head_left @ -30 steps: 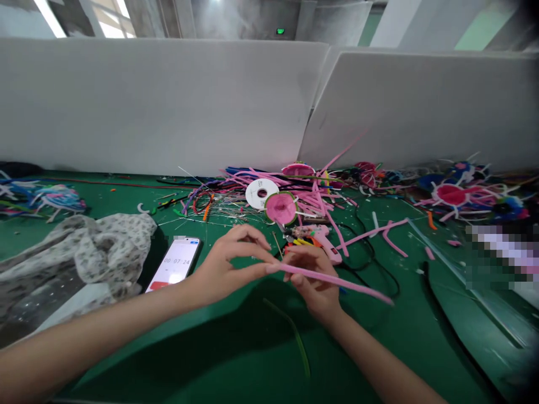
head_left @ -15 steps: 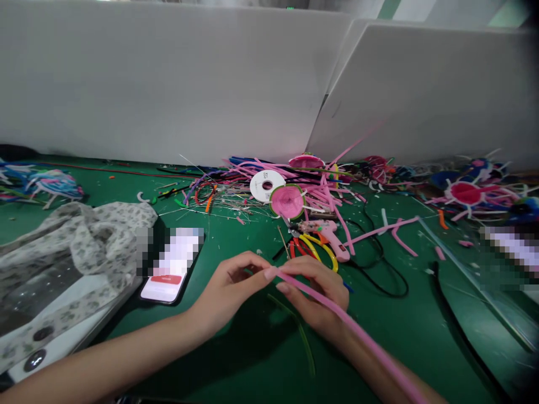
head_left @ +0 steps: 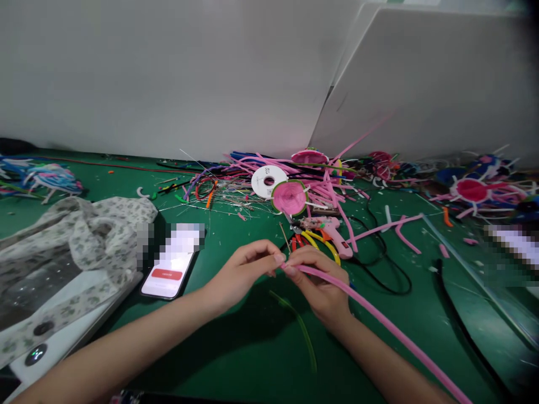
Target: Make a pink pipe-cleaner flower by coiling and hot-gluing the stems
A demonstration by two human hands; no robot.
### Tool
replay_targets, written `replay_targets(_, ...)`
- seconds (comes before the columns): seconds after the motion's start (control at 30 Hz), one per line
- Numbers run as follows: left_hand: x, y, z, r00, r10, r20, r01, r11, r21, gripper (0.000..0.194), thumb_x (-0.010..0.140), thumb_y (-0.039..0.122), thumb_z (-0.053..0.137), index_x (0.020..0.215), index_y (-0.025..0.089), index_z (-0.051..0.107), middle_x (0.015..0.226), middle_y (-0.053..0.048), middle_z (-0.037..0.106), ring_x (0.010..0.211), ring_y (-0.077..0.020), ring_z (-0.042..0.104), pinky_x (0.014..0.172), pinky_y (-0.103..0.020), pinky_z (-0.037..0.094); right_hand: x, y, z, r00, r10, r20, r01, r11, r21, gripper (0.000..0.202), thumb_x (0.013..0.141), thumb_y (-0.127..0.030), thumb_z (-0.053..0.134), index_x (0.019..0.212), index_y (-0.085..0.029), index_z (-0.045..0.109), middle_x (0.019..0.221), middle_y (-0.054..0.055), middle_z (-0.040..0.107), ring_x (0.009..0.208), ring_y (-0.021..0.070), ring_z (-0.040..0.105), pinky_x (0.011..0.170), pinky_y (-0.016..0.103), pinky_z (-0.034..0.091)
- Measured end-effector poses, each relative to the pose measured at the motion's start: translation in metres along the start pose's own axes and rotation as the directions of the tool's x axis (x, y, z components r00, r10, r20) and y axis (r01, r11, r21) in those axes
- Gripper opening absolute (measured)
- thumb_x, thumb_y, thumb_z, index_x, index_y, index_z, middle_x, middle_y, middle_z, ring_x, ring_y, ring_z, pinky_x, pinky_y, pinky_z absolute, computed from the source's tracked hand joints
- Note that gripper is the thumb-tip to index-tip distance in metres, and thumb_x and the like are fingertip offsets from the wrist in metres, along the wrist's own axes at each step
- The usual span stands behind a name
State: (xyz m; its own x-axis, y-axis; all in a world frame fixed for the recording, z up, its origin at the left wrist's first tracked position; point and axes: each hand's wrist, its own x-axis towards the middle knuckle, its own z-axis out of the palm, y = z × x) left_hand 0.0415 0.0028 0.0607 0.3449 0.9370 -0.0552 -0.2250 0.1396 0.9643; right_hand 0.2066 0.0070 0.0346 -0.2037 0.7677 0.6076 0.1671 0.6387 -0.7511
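A long pink pipe cleaner runs from my fingertips over my right forearm to the bottom right edge. My left hand pinches its near tip between thumb and forefinger. Right beside it, my right hand grips the same end, thumb below and fingers bent over it. The fingertips of both hands meet, so the very tip is hidden. Below them on the green table lies a thin yellow-green strip. Just beyond my hands are yellow-handled pliers and a pink glue gun.
A white disc and a round pink piece with a green rim rest on a heap of pink stems and wires. A phone and a patterned cloth bag lie left. Black cable curls at right; a grey panel stands behind.
My right thumb has closed up onto the pipe cleaner near my left fingertips. The pipe cleaner's long end has swung to the right, bowing more. The view has tilted down slightly.
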Motion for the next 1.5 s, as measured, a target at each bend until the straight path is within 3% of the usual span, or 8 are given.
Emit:
replay_targets(0.13,0.008,0.003,-0.007,0.986,-0.055,0.158,0.048,0.998,0.051,0.017,0.078,0.029,0.064,0.069,0.015,0.059,0.066,0.002,0.051,0.066,-0.0103,0.046,0.067,-0.024,0.038,-0.001,0.005,0.0,0.993,0.1,0.067,-0.106,0.991,0.084,0.005,0.081,-0.02,0.066,0.076,-0.022,0.065,0.071,0.001,0.065,0.066,0.0141,0.06,0.059,0.027,0.049)
replay_targets(0.33,0.006,-0.016,-0.001,0.996,0.047,0.069,-0.054,0.992,0.112,0.034,0.088,0.044,0.052,0.069,0.016,0.053,0.066,0.002,0.049,0.065,-0.0104,0.046,0.066,-0.024,0.037,-0.005,0.01,0.006,0.992,0.112,-0.059,-0.109,0.993,0.054,0.009,0.081,-0.015,0.066,0.081,-0.024,0.065,0.073,-0.001,0.064,0.071,0.0133,0.06,0.066,0.027,0.049)
replay_targets(0.6,0.001,-0.021,-0.017,0.997,0.044,0.056,-0.056,0.968,0.244,0.037,0.088,0.038,0.047,0.058,0.017,0.046,0.058,0.002,0.045,0.059,-0.0099,0.042,0.059,-0.024,0.032,-0.004,0.012,0.003,0.995,0.082,0.054,-0.087,0.991,0.097,0.005,0.08,-0.018,0.066,0.081,-0.023,0.065,0.076,0.001,0.064,0.074,0.0155,0.06,0.067,0.03,0.05)
replay_targets(0.7,0.0,-0.02,-0.023,0.98,-0.063,0.188,0.028,0.982,0.185,0.033,0.085,0.037,0.05,0.059,0.017,0.047,0.054,0.004,0.043,0.053,-0.0086,0.038,0.054,-0.024,0.029,-0.001,0.012,0.002,0.982,0.127,0.141,-0.144,0.983,0.118,0.007,0.08,-0.022,0.067,0.074,-0.021,0.065,0.07,0.001,0.063,0.068,0.0146,0.06,0.062,0.028,0.049)
replay_targets(0.8,0.0,-0.019,-0.026,0.915,-0.175,0.364,0.128,0.98,0.15,0.031,0.082,0.038,0.052,0.06,0.016,0.049,0.052,0.004,0.043,0.048,-0.0073,0.035,0.048,-0.023,0.025,0.003,0.013,0.002,0.952,0.154,0.264,-0.205,0.963,0.178,0.015,0.08,-0.03,0.068,0.069,-0.02,0.066,0.066,0.001,0.063,0.061,0.013,0.059,0.055,0.026,0.047)
replay_targets(1.0,0.002,-0.027,-0.023,0.976,-0.065,0.207,0.069,0.998,-0.012,0.039,0.089,0.046,0.045,0.064,0.016,0.048,0.059,0.002,0.047,0.052,-0.0084,0.044,0.049,-0.022,0.033,0.0,0.018,0.006,0.974,0.208,0.094,-0.221,0.96,0.171,0.01,0.08,-0.029,0.069,0.073,-0.021,0.066,0.07,0.001,0.063,0.066,0.0135,0.059,0.06,0.027,0.049)
replay_targets(1.23,-0.001,-0.031,-0.018,0.992,-0.037,0.119,0.026,0.995,0.097,0.035,0.092,0.044,0.045,0.07,0.016,0.049,0.065,0.003,0.047,0.054,-0.0068,0.042,0.053,-0.021,0.034,-0.005,0.017,0.009,0.981,0.191,0.03,-0.193,0.978,0.084,0.004,0.079,-0.024,0.07,0.076,-0.023,0.067,0.072,0.0,0.065,0.068,0.0131,0.06,0.064,0.027,0.05)
replay_targets(1.5,-0.001,-0.025,-0.029,0.927,-0.155,0.341,0.109,0.983,0.151,0.042,0.086,0.051,0.051,0.063,0.016,0.048,0.055,0.003,0.046,0.05,-0.007,0.038,0.047,-0.021,0.028,0.003,0.011,0.006,0.955,0.185,0.234,-0.224,0.962,0.154,0.022,0.079,-0.038,0.069,0.066,-0.02,0.067,0.066,0.001,0.063,0.061,0.0123,0.058,0.057,0.025,0.048)
